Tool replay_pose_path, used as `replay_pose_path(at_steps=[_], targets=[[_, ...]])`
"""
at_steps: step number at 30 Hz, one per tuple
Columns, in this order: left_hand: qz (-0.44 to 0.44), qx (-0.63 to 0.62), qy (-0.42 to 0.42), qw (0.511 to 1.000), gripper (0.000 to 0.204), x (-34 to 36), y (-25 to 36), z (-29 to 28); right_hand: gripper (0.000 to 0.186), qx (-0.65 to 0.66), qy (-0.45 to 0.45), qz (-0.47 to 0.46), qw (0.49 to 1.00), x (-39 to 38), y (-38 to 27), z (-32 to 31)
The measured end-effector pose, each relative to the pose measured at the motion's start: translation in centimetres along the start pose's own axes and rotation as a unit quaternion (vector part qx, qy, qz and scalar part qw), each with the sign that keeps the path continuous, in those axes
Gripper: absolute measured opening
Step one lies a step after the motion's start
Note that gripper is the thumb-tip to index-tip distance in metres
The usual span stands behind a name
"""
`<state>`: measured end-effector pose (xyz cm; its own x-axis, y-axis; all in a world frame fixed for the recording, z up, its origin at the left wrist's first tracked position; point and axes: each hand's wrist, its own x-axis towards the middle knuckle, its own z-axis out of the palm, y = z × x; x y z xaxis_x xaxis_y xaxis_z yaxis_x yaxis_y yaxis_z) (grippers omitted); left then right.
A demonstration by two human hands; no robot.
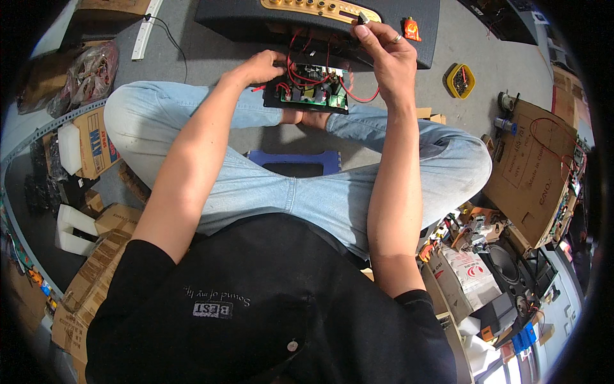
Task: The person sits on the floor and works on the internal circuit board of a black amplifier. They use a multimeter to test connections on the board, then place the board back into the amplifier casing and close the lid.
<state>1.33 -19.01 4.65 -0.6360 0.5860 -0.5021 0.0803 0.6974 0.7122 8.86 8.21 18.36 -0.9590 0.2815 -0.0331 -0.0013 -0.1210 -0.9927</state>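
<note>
Grey floor (pixel 435 89) lies beneath jean-clad legs (pixel 256 198), a wired circuit board (pixel 311 95) near the ankles (pixel 291 116). Left hand (pixel 259 69) curls at its left side, the fingers' grip unclear; beyond, the right hand (pixel 391 57) pinches a small dark piece (pixel 364 18) before the black cabinet (pixel 230 19).

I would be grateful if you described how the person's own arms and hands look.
Short black sleeves leave both forearms bare. The right hand wears a silver-coloured ring on one finger; no ring or glove shows on the left hand.
</note>
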Motion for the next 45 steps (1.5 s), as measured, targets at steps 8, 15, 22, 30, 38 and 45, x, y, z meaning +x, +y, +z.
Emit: replay_pose_path(at_steps=[8, 15, 22, 30, 38, 45], targets=[[-0.027, -0.075, 0.019, 0.997, 0.04, -0.1, 0.0, -0.1, 0.025, -0.017, 0.001, 0.001, 1.0, 0.0, 0.1, -0.1], [-0.05, -0.182, 0.083, 0.979, 0.037, 1.0, 0.0, -0.2, 0.026, -0.01, 0.001, -0.006, 1.0, -0.1, -0.1, 0.0], [-0.171, -0.225, 0.153, 0.947, 0.027, 3.5, -1.7, 1.0, 0.025, -0.002, 0.013, 0.007, 1.0, -0.1, -0.4, -0.2], [-0.098, -0.23, 0.185, 0.951, 0.036, 5.9, -2.6, 2.4, 0.022, 0.037, 0.025, 0.021, 0.999, -0.2, -0.7, -0.8], [-0.148, -0.194, 0.216, 0.945, 0.027, 4.2, -0.5, 0.6, 0.021, 0.038, 0.031, 0.025, 0.998, -0.2, -0.4, -1.0], [-0.183, -0.25, 0.151, 0.939, 0.026, 3.4, -2.5, -0.2, 0.022, 0.027, 0.006, 0.027, 0.999, -0.5, -0.6, -0.4]])
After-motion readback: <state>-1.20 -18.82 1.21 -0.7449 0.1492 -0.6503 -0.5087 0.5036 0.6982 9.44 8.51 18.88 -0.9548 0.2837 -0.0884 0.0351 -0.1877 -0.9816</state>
